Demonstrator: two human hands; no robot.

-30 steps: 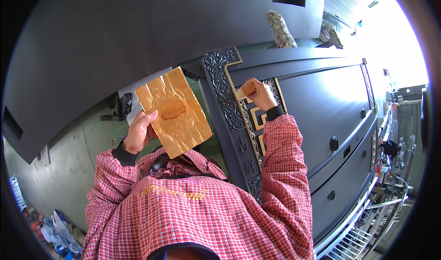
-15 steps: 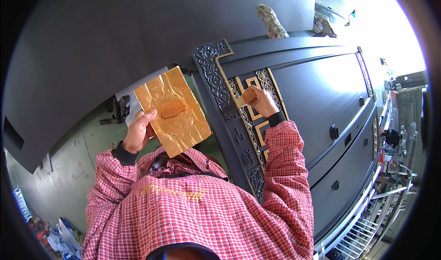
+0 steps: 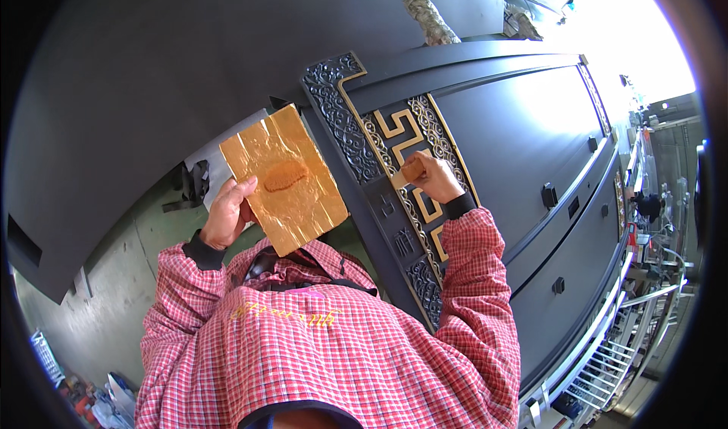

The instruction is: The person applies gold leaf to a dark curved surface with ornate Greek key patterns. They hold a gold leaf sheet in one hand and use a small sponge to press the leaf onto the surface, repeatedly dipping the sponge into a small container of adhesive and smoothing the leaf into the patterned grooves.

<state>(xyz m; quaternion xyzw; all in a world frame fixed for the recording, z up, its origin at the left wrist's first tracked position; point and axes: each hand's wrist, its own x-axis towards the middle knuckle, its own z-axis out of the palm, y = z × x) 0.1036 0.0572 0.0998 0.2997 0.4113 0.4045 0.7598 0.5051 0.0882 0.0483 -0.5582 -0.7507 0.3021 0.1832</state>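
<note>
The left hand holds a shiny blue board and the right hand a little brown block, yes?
The board isn't blue; the head view shows it's gold. The left hand does hold it, and the right hand holds a little brown block.

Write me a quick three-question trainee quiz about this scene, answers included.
1. Which hand holds the gold-foil-covered board, left or right?
2. True or false: the right hand is empty.
3. Fill in: the angular fretwork on the black panel is coloured ____.

Key:
1. The left hand.
2. False; it pinches a small brown block.
3. Gold.
</note>
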